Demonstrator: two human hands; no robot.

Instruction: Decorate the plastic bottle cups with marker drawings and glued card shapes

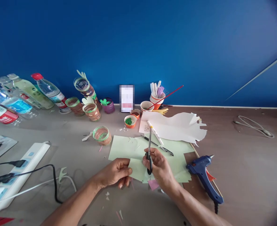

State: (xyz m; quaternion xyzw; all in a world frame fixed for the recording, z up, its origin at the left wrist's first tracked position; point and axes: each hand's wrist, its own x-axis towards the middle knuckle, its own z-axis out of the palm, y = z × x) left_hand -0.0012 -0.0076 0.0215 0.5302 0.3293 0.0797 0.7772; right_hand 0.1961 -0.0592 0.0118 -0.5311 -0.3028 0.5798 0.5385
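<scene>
My left hand (119, 172) pinches a small piece of pale green paper (136, 168) between thumb and fingers. Wrapped around the handles of a pair of scissors (150, 141) is my right hand (158, 164), with the blades pointing away from me and looking closed. The scissors are just right of the held piece; I cannot tell whether they touch it. Under both hands lie larger pale green sheets (123, 147). A black pen (159, 146) and a white marker (156, 133) rest beyond the scissors. A pink paper scrap (153, 184) lies below my right hand.
At right lies a blue glue gun (204, 175). A painted cup (102, 135) stands left of the sheets, with paint cups (130, 121) behind. Bottles (51, 91) line the far left, and a power strip (23, 175) with cables lies nearer. A torn white sheet (176, 125) is behind.
</scene>
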